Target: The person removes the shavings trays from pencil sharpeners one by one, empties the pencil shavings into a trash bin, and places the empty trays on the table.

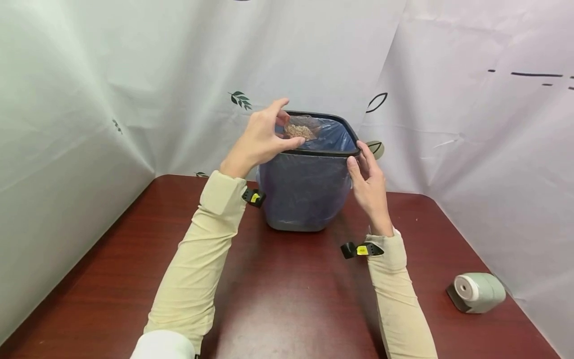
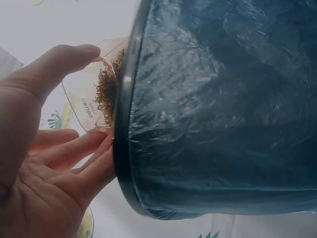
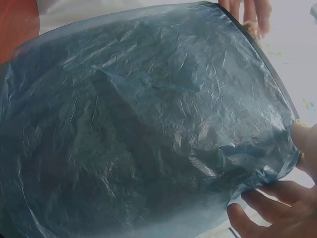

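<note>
A trash bin (image 1: 305, 194) with a black rim and a bluish plastic liner (image 2: 223, 109) stands at the table's far side. My left hand (image 1: 259, 135) pinches a clear shavings tray (image 2: 81, 96) between thumb and fingers, tilted at the bin's mouth. Brown pencil shavings (image 1: 299, 131) fill part of it, and small print shows on its wall in the left wrist view. On the bin's right front corner, my right hand (image 1: 369, 187) grips the rim, thumb in front and fingers along the side. In the right wrist view its fingers (image 3: 270, 203) press against the crinkled liner.
A pale green and white pencil sharpener (image 1: 482, 293) lies near the right edge of the dark red table (image 1: 287, 299). White patterned sheets (image 1: 188, 75) hang close behind the bin and along both sides.
</note>
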A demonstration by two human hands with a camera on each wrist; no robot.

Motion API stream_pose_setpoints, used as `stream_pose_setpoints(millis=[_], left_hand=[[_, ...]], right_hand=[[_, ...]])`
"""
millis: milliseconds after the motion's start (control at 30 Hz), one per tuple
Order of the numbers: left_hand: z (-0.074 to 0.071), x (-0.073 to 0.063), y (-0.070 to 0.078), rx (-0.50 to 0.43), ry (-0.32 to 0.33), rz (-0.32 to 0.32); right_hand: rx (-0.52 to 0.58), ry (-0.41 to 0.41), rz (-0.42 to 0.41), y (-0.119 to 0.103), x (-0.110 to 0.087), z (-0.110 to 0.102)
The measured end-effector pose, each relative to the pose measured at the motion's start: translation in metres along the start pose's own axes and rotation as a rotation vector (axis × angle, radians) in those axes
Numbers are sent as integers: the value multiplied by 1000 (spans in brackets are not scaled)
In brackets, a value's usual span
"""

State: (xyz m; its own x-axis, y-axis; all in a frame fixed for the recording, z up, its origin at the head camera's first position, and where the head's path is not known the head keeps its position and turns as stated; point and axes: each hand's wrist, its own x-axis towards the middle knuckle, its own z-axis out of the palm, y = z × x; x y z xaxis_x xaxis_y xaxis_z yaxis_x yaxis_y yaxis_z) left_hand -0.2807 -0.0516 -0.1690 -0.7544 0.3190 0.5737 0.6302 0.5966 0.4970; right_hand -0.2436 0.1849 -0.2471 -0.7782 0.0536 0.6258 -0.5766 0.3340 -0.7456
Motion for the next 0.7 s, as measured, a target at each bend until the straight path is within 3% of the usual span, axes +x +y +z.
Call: stream_pose_setpoints(millis=[567,700], left_hand=[[0,8,1,104,41,75],[0,8,1,125,22,81]], right_hand=[[-11,1,7,-2,1,1],[-35,-5,26,-3,0,-1]])
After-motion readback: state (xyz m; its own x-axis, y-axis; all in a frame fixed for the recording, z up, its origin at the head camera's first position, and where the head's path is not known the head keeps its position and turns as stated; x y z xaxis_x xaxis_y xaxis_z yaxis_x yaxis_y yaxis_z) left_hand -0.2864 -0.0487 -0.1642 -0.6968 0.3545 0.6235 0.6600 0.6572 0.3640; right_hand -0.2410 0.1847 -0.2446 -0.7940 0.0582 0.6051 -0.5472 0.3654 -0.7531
